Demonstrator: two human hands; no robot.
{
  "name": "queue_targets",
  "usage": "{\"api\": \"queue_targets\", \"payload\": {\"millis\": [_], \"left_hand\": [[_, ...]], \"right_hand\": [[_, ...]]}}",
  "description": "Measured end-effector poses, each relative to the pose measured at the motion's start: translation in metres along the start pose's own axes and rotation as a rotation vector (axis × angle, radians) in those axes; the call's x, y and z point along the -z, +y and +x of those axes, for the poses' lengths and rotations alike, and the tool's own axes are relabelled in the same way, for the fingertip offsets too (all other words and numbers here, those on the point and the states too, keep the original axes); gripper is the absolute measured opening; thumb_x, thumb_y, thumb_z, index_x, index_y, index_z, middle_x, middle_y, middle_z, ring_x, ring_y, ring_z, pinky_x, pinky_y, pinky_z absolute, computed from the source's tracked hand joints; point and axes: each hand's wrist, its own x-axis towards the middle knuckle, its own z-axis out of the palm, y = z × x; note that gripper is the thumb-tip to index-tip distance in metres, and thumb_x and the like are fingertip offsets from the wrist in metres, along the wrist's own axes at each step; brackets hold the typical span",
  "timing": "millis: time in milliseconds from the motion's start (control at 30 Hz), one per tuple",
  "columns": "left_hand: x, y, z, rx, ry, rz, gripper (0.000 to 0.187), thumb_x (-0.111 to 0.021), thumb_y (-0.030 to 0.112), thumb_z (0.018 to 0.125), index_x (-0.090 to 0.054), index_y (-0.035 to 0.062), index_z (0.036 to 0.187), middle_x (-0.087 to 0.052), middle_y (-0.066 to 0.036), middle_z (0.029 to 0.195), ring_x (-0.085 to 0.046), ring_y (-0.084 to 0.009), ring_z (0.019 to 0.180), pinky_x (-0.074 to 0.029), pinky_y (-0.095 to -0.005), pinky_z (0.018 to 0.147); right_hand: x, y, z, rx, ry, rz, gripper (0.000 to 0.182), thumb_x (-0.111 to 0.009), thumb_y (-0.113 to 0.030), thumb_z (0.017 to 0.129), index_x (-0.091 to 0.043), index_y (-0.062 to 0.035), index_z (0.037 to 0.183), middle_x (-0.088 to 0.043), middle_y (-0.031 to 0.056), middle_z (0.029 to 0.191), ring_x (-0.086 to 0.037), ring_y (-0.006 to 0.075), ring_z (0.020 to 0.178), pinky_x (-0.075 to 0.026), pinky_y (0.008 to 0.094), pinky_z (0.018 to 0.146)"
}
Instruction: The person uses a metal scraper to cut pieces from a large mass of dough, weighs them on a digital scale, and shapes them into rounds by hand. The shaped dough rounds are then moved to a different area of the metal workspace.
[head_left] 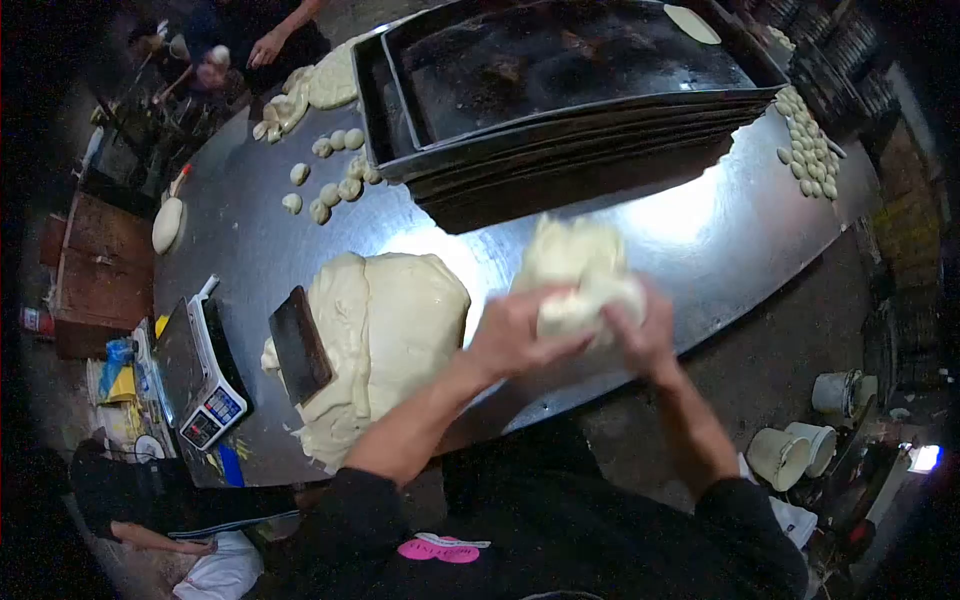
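Both my hands are closed on a lump of pale dough [580, 255], held over the near side of the metal table [720, 262] and smeared by motion. My left hand [517, 335] grips its left side, and my right hand [645, 322] wraps round the right. A rounder bulge of the dough shows between my fingers and thumbs. Left of my hands lies a large slab of dough [415, 305]. Against the slab's left part rests a dough scraper [301, 347] with a dark flat blade.
A stack of black baking trays [580, 75] stands across the table's far side. Small dough balls [350, 188] lie left of it, with more dough pieces [810, 155] at right. A digital scale [212, 395] sits at the left edge. White buckets [780, 457] stand below right. Other people are nearby.
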Motion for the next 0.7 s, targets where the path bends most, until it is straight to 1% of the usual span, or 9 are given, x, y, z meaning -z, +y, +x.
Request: {"api": "queue_targets", "payload": {"millis": [67, 100, 167, 233, 300, 367, 433, 567, 700], "left_hand": [[-0.026, -0.034, -0.029, 0.163, -0.299, 0.310, 0.058, -0.065, 0.052, 0.076, -0.064, 0.0023, 0.107, -0.065, -0.023, 0.091, -0.065, -0.0367, 0.082, -0.052, -0.0411, 0.073], [-0.031, -0.039, -0.018, 0.559, -0.881, 0.371, 0.067, -0.061, 0.055, 0.077, -0.062, -0.0046, 0.108, -0.063, -0.027, 0.100, -0.063, -0.0375, 0.091, -0.050, -0.0411, 0.078], [-0.045, -0.079, -0.020, 0.420, -0.996, 0.173, 0.073, -0.059, 0.054, 0.079, -0.058, -0.0122, 0.111, -0.062, -0.025, 0.110, -0.058, -0.0333, 0.104, -0.044, -0.0397, 0.091], [-0.044, -0.131, 0.019, 0.550, -0.830, -0.115, 0.055, -0.057, 0.042, 0.085, -0.058, -0.0032, 0.117, -0.061, -0.018, 0.111, -0.058, -0.0255, 0.101, -0.045, -0.0370, 0.087], [-0.002, -0.134, 0.062, 0.507, -0.266, -0.295, 0.055, -0.058, 0.032, 0.087, -0.044, -0.0004, 0.129, -0.060, -0.012, 0.101, -0.059, -0.0186, 0.089, -0.048, -0.0314, 0.077], [0.021, -0.160, 0.085, 0.086, 0.285, -0.121, 0.063, -0.060, 0.024, 0.088, -0.031, 0.0010, 0.139, -0.059, -0.009, 0.096, -0.060, -0.0159, 0.083, -0.050, -0.0298, 0.073], [-0.007, -0.147, 0.038, 0.268, 0.205, -0.139, 0.064, -0.060, 0.021, 0.088, -0.028, -0.0006, 0.140, -0.056, -0.014, 0.110, -0.056, -0.0194, 0.098, -0.047, -0.0323, 0.085], [-0.111, -0.141, 0.009, 0.315, 0.267, -0.462, 0.063, -0.061, 0.023, 0.089, -0.029, -0.0018, 0.137, -0.047, -0.016, 0.127, -0.046, -0.0198, 0.118, -0.043, -0.0337, 0.095], [-0.090, -0.086, 0.080, 0.408, 0.267, -0.998, 0.056, -0.067, 0.026, 0.084, -0.044, 0.0001, 0.128, -0.055, -0.013, 0.117, -0.054, -0.0181, 0.107, -0.046, -0.0311, 0.089]], "right_hand": [[-0.021, 0.032, -0.055, -0.550, -0.356, -0.257, 0.046, -0.059, -0.037, 0.085, -0.060, 0.0034, 0.107, -0.063, 0.0244, 0.101, -0.061, 0.0357, 0.094, -0.046, 0.0417, 0.085], [-0.031, 0.049, -0.082, -0.759, -0.603, -0.425, 0.050, -0.054, -0.041, 0.089, -0.060, 0.0046, 0.109, -0.061, 0.0285, 0.107, -0.058, 0.0403, 0.101, -0.043, 0.0442, 0.091], [-0.019, 0.051, -0.110, -0.505, -0.457, -0.081, 0.060, -0.046, -0.051, 0.091, -0.062, 0.0047, 0.107, -0.060, 0.0257, 0.113, -0.056, 0.0378, 0.108, -0.041, 0.0440, 0.093], [0.003, 0.099, -0.112, -0.702, -0.326, 0.093, 0.058, -0.046, -0.049, 0.092, -0.059, 0.0034, 0.111, -0.061, 0.0230, 0.110, -0.058, 0.0351, 0.103, -0.044, 0.0436, 0.088], [0.033, 0.149, -0.102, -1.042, -0.068, 0.413, 0.055, -0.046, -0.046, 0.093, -0.054, 0.0010, 0.120, -0.064, 0.0176, 0.104, -0.061, 0.0298, 0.094, -0.048, 0.0429, 0.079], [0.074, 0.111, -0.054, -1.146, 0.129, 0.287, 0.061, -0.048, -0.046, 0.093, -0.042, 0.0008, 0.132, -0.062, 0.0179, 0.109, -0.060, 0.0275, 0.097, -0.048, 0.0406, 0.081], [0.095, 0.177, -0.037, -0.805, 0.068, -0.297, 0.068, -0.050, -0.048, 0.091, -0.035, -0.0001, 0.137, -0.059, 0.0191, 0.114, -0.059, 0.0267, 0.101, -0.047, 0.0403, 0.086], [0.010, 0.170, 0.031, -0.753, -0.222, 0.137, 0.081, -0.058, -0.052, 0.084, -0.031, -0.0017, 0.141, -0.053, 0.0240, 0.123, -0.055, 0.0327, 0.111, -0.042, 0.0423, 0.096], [-0.005, 0.095, 0.067, -0.401, -0.126, -0.110, 0.070, -0.062, -0.046, 0.082, -0.042, -0.0026, 0.133, -0.057, 0.0217, 0.119, -0.057, 0.0305, 0.108, -0.043, 0.0409, 0.093]]}}
